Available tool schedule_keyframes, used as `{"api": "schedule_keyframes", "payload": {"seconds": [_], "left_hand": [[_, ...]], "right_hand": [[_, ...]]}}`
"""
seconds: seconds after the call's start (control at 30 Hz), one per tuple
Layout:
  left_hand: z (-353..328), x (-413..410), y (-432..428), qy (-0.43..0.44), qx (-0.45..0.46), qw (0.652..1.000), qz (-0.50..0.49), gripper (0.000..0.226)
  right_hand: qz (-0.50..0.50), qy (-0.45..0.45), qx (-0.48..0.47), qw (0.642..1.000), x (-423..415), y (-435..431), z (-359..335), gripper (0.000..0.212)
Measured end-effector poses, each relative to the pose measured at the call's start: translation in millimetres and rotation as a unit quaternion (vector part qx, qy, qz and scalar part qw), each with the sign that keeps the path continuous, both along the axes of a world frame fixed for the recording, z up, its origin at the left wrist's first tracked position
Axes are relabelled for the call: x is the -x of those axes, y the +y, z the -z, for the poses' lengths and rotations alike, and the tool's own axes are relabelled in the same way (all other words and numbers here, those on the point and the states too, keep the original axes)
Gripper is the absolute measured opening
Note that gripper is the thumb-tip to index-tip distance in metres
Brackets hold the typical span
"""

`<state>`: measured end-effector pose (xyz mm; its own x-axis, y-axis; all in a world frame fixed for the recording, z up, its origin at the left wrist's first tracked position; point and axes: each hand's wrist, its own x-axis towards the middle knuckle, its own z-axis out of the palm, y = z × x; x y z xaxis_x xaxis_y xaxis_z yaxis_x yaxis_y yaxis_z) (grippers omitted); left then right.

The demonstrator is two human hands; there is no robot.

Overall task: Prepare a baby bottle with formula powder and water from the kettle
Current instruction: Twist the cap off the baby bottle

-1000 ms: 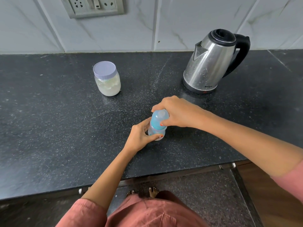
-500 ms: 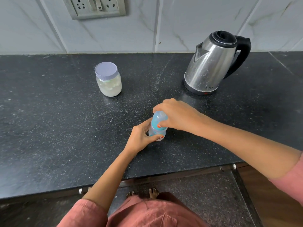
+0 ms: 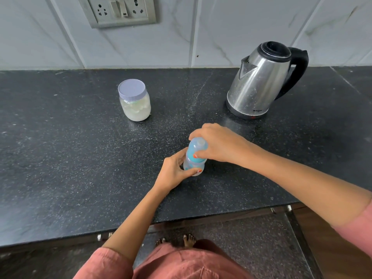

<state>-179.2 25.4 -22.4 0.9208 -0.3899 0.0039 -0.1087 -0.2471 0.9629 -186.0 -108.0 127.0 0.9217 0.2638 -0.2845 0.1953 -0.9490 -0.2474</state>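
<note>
A clear baby bottle with a blue collar and clear cap stands upright on the black counter, near its front middle. My left hand grips the bottle's lower body. My right hand is curled round the cap and blue collar from the right. A steel kettle with a black handle and lid stands at the back right. A jar of pale powder with a lilac lid stands at the back left of the bottle, lid on.
A switch-and-socket plate sits on the white tiled wall behind the counter. The counter's front edge runs just below my forearms, with bare feet and floor beneath.
Both hands stay on the bottle. My right hand's grip on the cap has shifted slightly; the bottle has not moved from its spot.
</note>
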Motion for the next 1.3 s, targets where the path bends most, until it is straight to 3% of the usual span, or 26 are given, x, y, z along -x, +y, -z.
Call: {"api": "schedule_keyframes", "payload": {"seconds": [0.13, 0.23, 0.33, 0.4, 0.63, 0.73, 0.87, 1.0, 1.17, 1.3], "left_hand": [[1.2, -0.1, 0.9, 0.003, -0.008, 1.0, -0.01, 0.06], [-0.2, 0.7, 0.7, 0.005, -0.005, 1.0, -0.006, 0.057], [-2.3, 1.1, 0.0, 0.003, 0.0, 1.0, 0.005, 0.057], [-2.1, 1.4, 0.3, 0.004, 0.002, 1.0, 0.006, 0.059], [-0.5, 1.4, 0.5, 0.005, -0.011, 1.0, -0.008, 0.056], [-0.9, 1.6, 0.2, 0.007, -0.007, 1.0, -0.003, 0.057], [-2.8, 2.2, -0.1, 0.004, 0.0, 1.0, 0.008, 0.06], [-2.0, 2.7, 0.1, 0.008, -0.001, 1.0, 0.002, 0.056], [-1.5, 2.7, 0.0, 0.014, -0.005, 1.0, -0.005, 0.051], [-1.4, 2.5, 0.0, 0.012, 0.002, 1.0, 0.006, 0.055]], "right_hand": [[-0.046, 0.039, -0.027, 0.998, -0.3, 2.6, -0.2, 0.038], [-0.025, 0.051, -0.034, 0.998, 2.3, 3.7, -0.4, 0.038], [0.014, 0.0, 0.012, 1.0, 3.5, 4.8, 1.7, 0.047], [0.024, -0.028, 0.032, 0.999, 2.3, 5.7, 3.7, 0.043], [-0.062, 0.051, -0.041, 0.996, 0.9, 2.8, 0.6, 0.037], [-0.024, 0.047, -0.063, 0.997, 2.3, 2.1, 1.7, 0.043], [0.016, -0.037, 0.041, 0.998, 4.1, 2.2, 3.5, 0.054], [-0.026, 0.007, -0.011, 1.0, 1.6, 2.2, 3.4, 0.038], [-0.063, 0.055, -0.045, 0.995, 0.4, 1.1, 4.5, 0.035], [-0.009, -0.017, -0.027, 0.999, 3.4, 1.3, 6.3, 0.046]]}}
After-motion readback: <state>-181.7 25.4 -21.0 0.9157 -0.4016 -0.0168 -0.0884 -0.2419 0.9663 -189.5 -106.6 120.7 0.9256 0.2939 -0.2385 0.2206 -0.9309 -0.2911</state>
